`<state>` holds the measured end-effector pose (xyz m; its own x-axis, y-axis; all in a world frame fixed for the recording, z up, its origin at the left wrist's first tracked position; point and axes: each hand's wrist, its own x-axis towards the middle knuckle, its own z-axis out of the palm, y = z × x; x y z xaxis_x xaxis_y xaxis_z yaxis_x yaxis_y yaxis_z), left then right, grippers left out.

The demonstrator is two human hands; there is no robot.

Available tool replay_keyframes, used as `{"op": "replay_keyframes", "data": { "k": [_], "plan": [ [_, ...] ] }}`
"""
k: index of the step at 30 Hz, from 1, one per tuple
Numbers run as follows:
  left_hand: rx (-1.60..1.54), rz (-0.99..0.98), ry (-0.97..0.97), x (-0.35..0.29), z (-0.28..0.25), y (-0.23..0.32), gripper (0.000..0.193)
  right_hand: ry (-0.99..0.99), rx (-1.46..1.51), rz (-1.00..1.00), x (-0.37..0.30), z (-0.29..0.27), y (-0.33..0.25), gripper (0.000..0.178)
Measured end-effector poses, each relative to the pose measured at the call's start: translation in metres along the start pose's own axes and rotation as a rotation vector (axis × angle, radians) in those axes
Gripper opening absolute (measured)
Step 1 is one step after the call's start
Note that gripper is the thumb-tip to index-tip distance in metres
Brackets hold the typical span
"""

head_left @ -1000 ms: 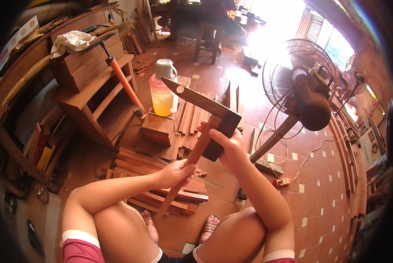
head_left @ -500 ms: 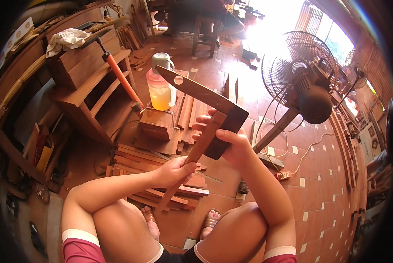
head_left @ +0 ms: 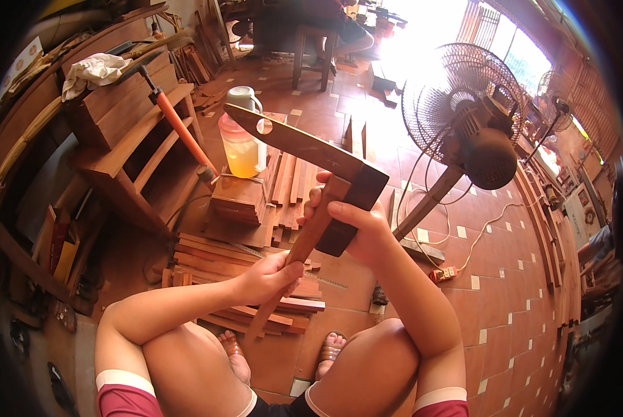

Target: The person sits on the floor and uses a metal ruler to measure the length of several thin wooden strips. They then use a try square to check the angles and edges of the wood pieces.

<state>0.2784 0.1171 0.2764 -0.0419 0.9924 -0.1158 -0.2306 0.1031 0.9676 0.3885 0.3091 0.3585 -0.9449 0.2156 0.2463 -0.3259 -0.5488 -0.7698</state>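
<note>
My right hand grips the dark stock of a wooden try square and the upper end of a reddish-brown wooden strip. The strip's end sits in the inner corner of the square, below the blade. That blade points to the far left and has a round hole near its tapered tip. My left hand is closed around the strip lower down, and the strip's lower end slants toward my feet. Some of my right fingers are partly hidden behind the strip.
Wooden strips lie stacked on the tiled floor ahead. Beyond them, a jug of yellow liquid stands on stacked boards. A pedestal fan and a red power strip are at right, a wooden cabinet at left. Someone sits far back.
The view has shifted slightly, so the surroundings appear farther left. My right fingers have curled in closer to the strip. Both hands keep their grip.
</note>
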Motion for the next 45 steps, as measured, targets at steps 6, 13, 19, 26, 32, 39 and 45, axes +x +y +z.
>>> {"op": "replay_keyframes", "data": {
  "k": [6,13,19,26,32,39,45],
  "plan": [
    [-0.012,-0.01,0.007,-0.002,-0.002,0.004,0.04,-0.041,-0.018,-0.013,0.001,0.0,0.0,0.058],
    [-0.02,-0.03,-0.024,-0.005,-0.004,0.007,0.046,-0.003,-0.095,0.009,0.001,0.002,-0.003,0.07],
    [0.012,-0.018,-0.02,-0.005,-0.004,0.01,0.045,-0.028,-0.1,0.023,-0.001,0.004,-0.004,0.075],
    [0.017,-0.04,-0.009,-0.007,-0.007,0.01,0.044,-0.09,-0.103,0.062,0.0,-0.003,-0.005,0.061],
    [0.032,-0.033,0.044,-0.006,-0.013,0.006,0.042,-0.021,-0.191,0.091,0.001,-0.011,-0.002,0.051],
    [0.095,-0.026,0.095,-0.003,-0.021,0.002,0.04,-0.017,-0.224,0.095,0.0,-0.018,0.001,0.061],
    [0.361,0.021,0.248,-0.003,-0.024,0.011,0.039,0.094,-0.215,0.116,-0.006,-0.02,0.005,0.053]
  ]
}}
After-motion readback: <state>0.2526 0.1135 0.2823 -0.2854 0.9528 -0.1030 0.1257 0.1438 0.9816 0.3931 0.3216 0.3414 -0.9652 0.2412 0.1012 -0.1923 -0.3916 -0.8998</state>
